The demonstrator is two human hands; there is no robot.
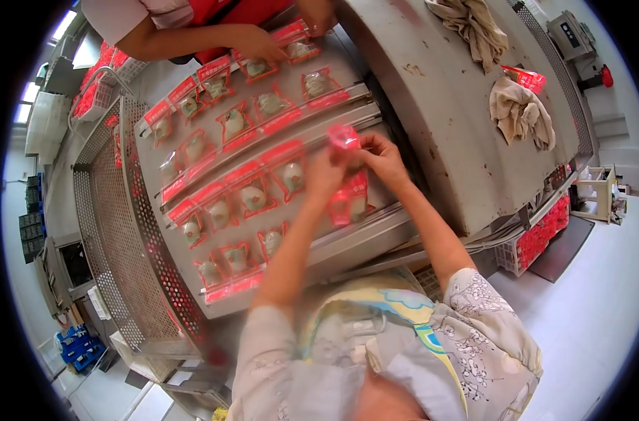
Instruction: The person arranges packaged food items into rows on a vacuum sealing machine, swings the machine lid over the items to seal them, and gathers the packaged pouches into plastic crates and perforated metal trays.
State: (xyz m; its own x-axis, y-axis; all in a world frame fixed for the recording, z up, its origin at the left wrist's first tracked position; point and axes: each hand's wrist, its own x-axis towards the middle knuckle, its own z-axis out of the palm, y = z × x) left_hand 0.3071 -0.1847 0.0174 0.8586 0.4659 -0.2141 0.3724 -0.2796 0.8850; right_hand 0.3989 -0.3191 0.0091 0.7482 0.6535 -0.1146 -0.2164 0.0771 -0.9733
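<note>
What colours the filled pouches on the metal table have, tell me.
The filled pouches are red with see-through sections; the head view shows them best.

Metal cover (432, 119): brown-flecked. Two crumpled beige cloths on it, one upper cloth (474, 31), one lower cloth (519, 116); the two lie apart. Upper right: grey box with a panel on its face (570, 35). Right: pale stand (594, 193); near it, dark mat (563, 249) on pale floor (607, 309). Left: perforated metal trough (102, 231); beyond it, dark stacked crates (32, 235), detail too small to read. Lower left: bright blue crates (79, 347).
</note>
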